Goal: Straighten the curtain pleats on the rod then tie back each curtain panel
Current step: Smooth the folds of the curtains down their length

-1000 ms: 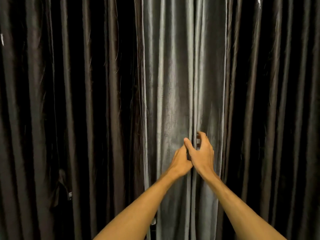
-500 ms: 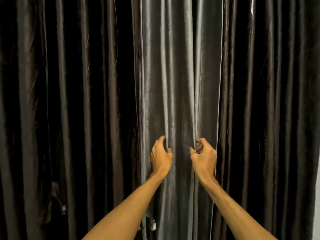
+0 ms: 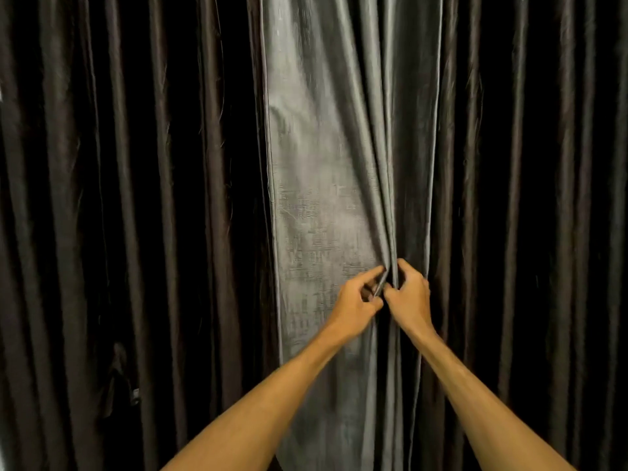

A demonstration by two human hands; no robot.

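So half a second earlier the hands were apart, left one spread loose on the cloth and the right already nipping a fold. By this frame they'd come back together just past centre toward 5 o'clock: the left hand [image 3: 356, 302] had its thumb and curled fingers pinching the pleat [image 3: 388, 229] from the 9 o'clock side, and the right hand [image 3: 409, 294] was curled round the same pleat from the 3 o'clock side, knuckles nearly touching. The lit curtain panel [image 3: 319, 198] ran from 12 down to 6 through the middle, and its 9 o'clock half had been pulled fairly flat while the cloth bunched into tight folds climbing to 12 from the pinch. My read is that this was still pleat-straightening, one fold gathered by hand at a time, with the tying back not started; no tie showed in either hand. The rod was out of frame above 12, so I couldn't say how the pleats sat up there. The room was pretty much all drapery: dark curtain [image 3: 136, 198] hung in deep vertical folds out to 9, more of the same toward 3, and light fell only on the middle panel. Down at 8 o'clock was a small pale fitting [image 3: 135, 391], maybe a tieback hook, but too dim to call. No floor or wall showed.
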